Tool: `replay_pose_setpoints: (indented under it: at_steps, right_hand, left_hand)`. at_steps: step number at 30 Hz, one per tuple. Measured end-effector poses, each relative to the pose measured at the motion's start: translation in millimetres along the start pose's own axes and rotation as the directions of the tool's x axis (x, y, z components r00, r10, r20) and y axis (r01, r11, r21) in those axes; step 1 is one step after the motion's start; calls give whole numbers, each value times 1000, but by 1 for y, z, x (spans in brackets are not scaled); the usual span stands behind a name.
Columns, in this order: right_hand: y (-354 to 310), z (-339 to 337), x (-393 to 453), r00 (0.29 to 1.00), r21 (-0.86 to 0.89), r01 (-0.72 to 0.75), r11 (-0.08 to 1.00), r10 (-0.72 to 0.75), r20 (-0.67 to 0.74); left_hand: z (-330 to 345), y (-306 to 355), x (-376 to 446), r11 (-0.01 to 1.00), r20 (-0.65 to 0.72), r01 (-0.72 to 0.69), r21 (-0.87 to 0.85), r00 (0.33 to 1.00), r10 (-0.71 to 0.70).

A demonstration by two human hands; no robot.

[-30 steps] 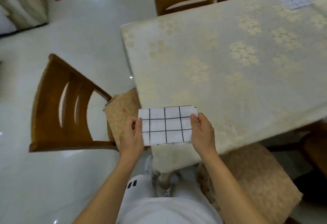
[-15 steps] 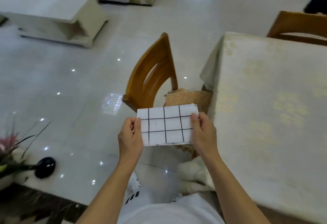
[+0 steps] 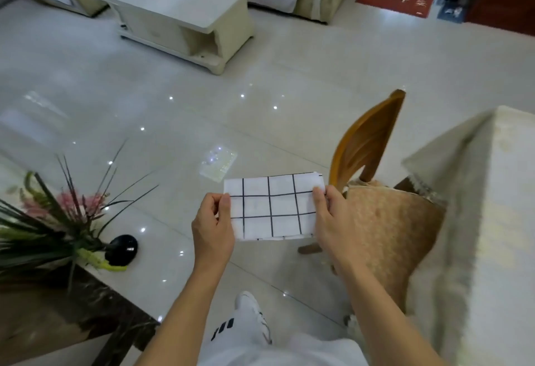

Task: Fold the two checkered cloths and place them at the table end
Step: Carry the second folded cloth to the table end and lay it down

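A folded white cloth with a black grid (image 3: 272, 206) hangs in the air in front of me, over the shiny tiled floor. My left hand (image 3: 212, 228) pinches its left edge and my right hand (image 3: 333, 218) pinches its right edge, holding it flat as a small rectangle. The table with its cream tablecloth (image 3: 498, 221) shows only as a corner at the far right. The second checkered cloth is out of view.
A wooden chair with a tan cushion (image 3: 376, 192) stands between me and the table. At the left a dark counter (image 3: 58, 316) holds a plant (image 3: 49, 221) and a black object (image 3: 121, 250). A cream coffee table (image 3: 179, 9) and sofas stand farther off.
My view has swung left, away from the table and toward the living room. The folded cloth stays gripped in both hands, in the same shape.
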State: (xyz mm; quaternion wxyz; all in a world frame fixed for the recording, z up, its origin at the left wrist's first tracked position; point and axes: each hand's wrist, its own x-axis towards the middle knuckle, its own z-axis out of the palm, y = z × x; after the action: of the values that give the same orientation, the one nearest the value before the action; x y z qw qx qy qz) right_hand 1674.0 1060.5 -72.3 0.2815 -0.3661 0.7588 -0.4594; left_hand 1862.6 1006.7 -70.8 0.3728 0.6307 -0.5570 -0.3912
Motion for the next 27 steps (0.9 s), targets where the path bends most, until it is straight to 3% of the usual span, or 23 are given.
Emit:
replay_pose_setpoints:
  at_steps: [7, 13, 27]
  right_hand:
    - [-39, 82, 29, 1000, -24, 13, 1000, -13, 19]
    - [-60, 110, 54, 999, -6, 23, 1000, -23, 39]
    - [-66, 120, 228, 998, 46, -21, 999, 24, -58]
  left_hand:
    - [-49, -17, 76, 1000, -12, 8, 12, 1000, -7]
    - [-60, -20, 119, 1000, -8, 14, 9, 1000, -14]
    - [35, 39, 284, 997, 91, -71, 11, 993, 70]
